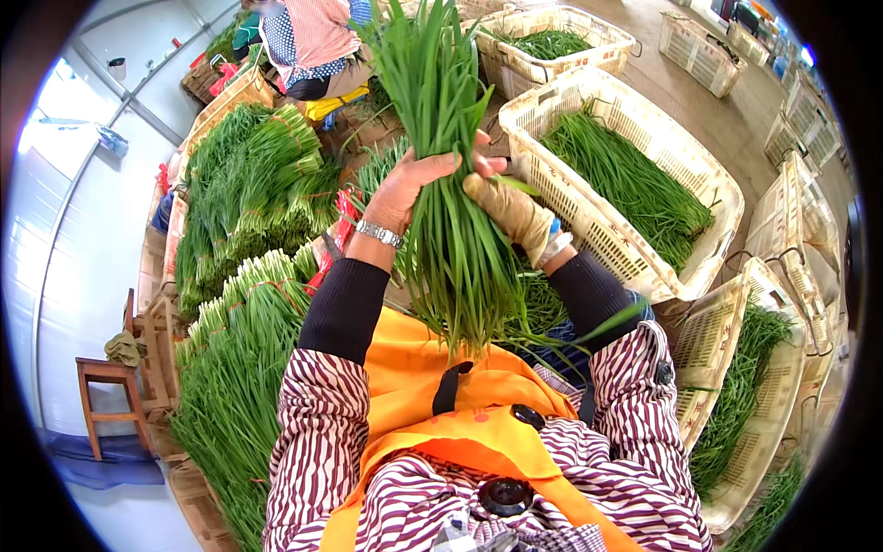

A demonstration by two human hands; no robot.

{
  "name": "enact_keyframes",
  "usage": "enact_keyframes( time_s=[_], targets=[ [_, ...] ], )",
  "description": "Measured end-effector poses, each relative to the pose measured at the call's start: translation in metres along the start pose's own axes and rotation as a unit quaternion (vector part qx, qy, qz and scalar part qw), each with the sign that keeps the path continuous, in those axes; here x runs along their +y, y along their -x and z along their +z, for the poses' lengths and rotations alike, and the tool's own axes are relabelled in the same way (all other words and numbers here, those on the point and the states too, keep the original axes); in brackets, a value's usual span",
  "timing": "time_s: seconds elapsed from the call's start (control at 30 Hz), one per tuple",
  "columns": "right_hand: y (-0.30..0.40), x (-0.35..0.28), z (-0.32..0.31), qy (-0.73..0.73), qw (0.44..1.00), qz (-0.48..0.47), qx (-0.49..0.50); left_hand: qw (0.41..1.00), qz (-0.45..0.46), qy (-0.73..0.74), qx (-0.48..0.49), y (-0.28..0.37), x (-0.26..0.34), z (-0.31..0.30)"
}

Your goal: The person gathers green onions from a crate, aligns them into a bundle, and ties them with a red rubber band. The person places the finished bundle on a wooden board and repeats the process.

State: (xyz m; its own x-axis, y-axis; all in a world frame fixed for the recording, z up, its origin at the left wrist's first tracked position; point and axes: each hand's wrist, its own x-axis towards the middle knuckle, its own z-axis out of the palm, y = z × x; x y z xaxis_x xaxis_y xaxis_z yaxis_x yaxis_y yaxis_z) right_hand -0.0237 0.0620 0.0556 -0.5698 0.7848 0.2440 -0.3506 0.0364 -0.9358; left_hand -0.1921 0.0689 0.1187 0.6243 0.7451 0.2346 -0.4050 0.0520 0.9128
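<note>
A large bunch of long, flat green leaves, which look like garlic chives, stands upright before my chest. My left hand, bare and with a metal watch at the wrist, clasps its middle, the thumb across the front. From the right side my right hand, in a tan, stained glove, presses round the same bunch. Bare fingertips show between the bunch and the glove. The leaves below my hands spread over my orange apron. A red plastic strip hangs just left of my left forearm.
Tied chive bundles are heaped at the left, with more bundles nearer me. A plastic crate of loose greens stands at the right, another crate by my right elbow. A person sits at the back beside a further crate.
</note>
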Motion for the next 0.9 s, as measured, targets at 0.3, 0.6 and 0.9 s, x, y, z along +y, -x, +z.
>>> enact_keyframes(
  time_s=[0.3, 0.6, 0.9],
  targets=[
    [0.092, 0.052, 0.009, 0.006, 0.987, 0.105, -0.121, 0.973, 0.114, 0.168, 0.111, 0.046, 0.036, -0.033],
    [0.123, 0.026, 0.035, -0.020, 0.982, 0.168, 0.089, 0.954, 0.200, 0.177, 0.138, 0.085, 0.043, -0.083],
    [0.173, 0.020, -0.015, 0.157, 0.958, 0.191, 0.148, 0.934, 0.207, 0.174, 0.235, 0.098, 0.045, -0.085]
  ],
)
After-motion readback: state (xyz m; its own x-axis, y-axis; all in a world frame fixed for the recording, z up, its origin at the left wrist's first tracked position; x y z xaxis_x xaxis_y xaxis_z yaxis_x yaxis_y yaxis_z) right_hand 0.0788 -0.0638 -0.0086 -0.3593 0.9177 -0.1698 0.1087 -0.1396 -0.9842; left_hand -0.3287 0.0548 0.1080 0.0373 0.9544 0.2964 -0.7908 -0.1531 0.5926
